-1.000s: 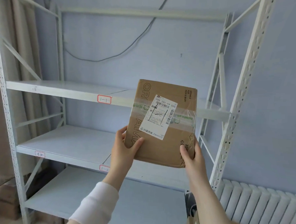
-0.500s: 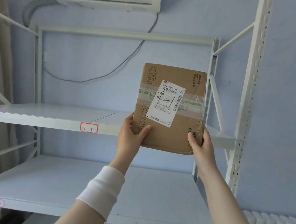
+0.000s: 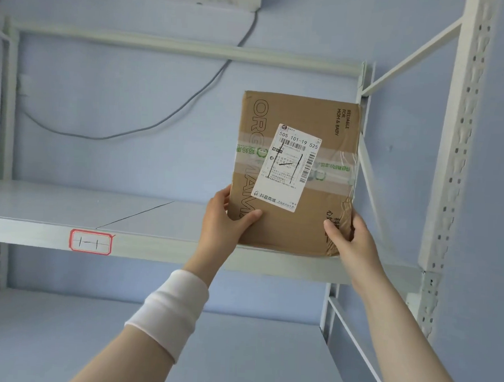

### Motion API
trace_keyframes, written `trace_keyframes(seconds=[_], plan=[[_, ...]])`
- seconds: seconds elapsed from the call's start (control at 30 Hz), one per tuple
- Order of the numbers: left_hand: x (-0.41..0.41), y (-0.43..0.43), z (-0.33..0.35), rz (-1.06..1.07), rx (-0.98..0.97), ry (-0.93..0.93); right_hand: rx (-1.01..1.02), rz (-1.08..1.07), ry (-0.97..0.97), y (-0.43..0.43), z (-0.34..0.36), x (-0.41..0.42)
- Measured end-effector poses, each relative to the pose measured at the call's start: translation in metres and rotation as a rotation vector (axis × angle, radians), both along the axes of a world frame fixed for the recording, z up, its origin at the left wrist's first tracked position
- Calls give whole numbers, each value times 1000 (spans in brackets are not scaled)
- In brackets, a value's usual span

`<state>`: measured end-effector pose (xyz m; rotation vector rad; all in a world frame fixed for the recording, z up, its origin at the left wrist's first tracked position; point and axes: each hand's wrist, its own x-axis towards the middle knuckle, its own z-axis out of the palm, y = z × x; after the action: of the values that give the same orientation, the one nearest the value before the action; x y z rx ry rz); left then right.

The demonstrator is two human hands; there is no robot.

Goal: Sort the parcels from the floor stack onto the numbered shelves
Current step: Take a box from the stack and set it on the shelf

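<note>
Upright, parcel (image 3: 292, 175) between both hands' grip, over shelf (image 3: 154, 244)

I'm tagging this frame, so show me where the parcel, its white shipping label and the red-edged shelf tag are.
parcel (image 3: 283, 230): head view, bare cardboard near its lower edge.
shipping label (image 3: 290, 169): head view, middle of the white sticker.
shelf tag (image 3: 90, 242): head view, centre of the handwritten number.

Shelf (image 3: 156, 215) bare left of parcel (image 3: 292, 175), upright post (image 3: 450, 172) close right
</note>
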<state>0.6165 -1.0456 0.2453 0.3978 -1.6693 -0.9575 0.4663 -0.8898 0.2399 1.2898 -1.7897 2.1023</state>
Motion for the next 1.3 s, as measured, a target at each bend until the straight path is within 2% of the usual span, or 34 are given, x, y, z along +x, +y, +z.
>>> trace_keyframes(seconds=[0.23,0.53,1.1,1.3], plan=[[-68,-31,8,17,22,-56,58,-29,11,-28,7,-77],[-119,-56,4,28,71,-146,151,-34,-19,-51,3,-130],[-139,-81,-7,14,11,-230,298,-101,5,-59,-1,-154],[-132,-93,3,-40,34,-280,327,-59,-78,-53,7,-164]])
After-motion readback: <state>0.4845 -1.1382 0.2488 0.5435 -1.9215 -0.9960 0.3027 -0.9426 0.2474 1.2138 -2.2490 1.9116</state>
